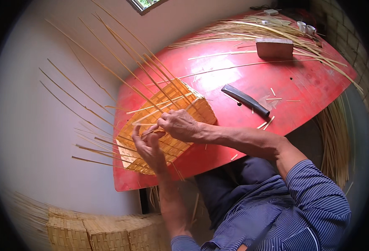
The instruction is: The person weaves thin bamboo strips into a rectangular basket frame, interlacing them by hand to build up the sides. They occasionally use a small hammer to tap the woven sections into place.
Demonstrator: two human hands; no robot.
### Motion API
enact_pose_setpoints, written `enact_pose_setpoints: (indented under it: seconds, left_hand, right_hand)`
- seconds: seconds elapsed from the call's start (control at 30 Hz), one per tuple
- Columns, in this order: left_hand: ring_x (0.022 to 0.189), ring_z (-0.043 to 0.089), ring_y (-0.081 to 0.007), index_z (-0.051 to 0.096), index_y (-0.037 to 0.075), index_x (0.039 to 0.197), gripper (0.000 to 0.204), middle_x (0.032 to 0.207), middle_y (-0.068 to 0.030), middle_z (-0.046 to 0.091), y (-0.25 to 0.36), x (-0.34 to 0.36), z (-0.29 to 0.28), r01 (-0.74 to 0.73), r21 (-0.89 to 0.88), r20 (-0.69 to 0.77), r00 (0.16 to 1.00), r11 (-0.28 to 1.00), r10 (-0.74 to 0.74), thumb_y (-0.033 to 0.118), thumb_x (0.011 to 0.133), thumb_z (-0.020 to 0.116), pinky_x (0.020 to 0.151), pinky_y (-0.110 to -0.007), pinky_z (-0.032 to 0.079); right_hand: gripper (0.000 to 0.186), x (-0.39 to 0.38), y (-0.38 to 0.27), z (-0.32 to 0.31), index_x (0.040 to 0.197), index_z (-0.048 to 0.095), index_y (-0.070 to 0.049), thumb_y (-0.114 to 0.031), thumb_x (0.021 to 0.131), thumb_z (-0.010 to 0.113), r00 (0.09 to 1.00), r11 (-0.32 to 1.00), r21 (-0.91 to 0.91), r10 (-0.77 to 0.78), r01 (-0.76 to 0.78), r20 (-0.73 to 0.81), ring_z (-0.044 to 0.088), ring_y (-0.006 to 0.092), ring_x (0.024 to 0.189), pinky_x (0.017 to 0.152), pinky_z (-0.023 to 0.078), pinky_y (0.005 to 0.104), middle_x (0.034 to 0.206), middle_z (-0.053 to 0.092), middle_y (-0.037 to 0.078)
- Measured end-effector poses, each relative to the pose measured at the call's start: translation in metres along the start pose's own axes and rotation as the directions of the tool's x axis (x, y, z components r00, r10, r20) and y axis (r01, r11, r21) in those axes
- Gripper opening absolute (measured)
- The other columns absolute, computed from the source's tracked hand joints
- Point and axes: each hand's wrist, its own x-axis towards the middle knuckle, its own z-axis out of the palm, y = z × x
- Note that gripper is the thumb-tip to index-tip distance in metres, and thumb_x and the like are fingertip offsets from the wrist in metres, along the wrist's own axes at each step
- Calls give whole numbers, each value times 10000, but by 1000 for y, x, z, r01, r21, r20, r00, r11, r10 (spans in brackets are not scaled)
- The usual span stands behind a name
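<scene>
A woven bamboo basket (172, 144) lies on the red table's left part, with long uncut strips standing out from it to the upper left. Over its upper face, my right hand (182, 124) is closed, pinching a bamboo strip (146, 124) near the basket's middle. My left hand (150, 147) is just below and to the left, its fingers bent around the strip's lower end; the exact grip is partly hidden. The two hands almost touch. To the right of the basket lies a dark, slightly curved tool (246, 100), possibly a sheathed knife.
The red table (218, 148) bears a rectangular block (274, 49), a heap of loose bamboo strips (234, 31) and two white cups (306, 28). Short offcuts lie near the tool. Another woven piece (105, 232) stands at lower left. A strip bundle (335, 142) hangs at right.
</scene>
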Motion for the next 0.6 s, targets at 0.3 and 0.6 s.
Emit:
enact_pose_setpoints:
  seconds: [0.3,0.6]
  left_hand:
    - [653,718,-192,658,8,1155,255,875,-160,740,-10,13,-17,284,-325,-84,941,902,-327,225,1030,609,596,-288,597]
    - [724,677,-140,694,-13,1184,235,880,-78,710,-31,-42,-5,279,-106,-358,885,954,-298,136,1014,631,705,-256,533]
  right_hand:
    - [112,-1,2,5,869,652,-60,-139,794,681,999,1000,-17,4,-5,-54,657,324,848,691,545,454,904,645,116]
    - [90,0,4,5,849,661,-66,-130,786,667,998,992,-120,-34,26,-61,612,288,899,753,499,448,918,629,96]
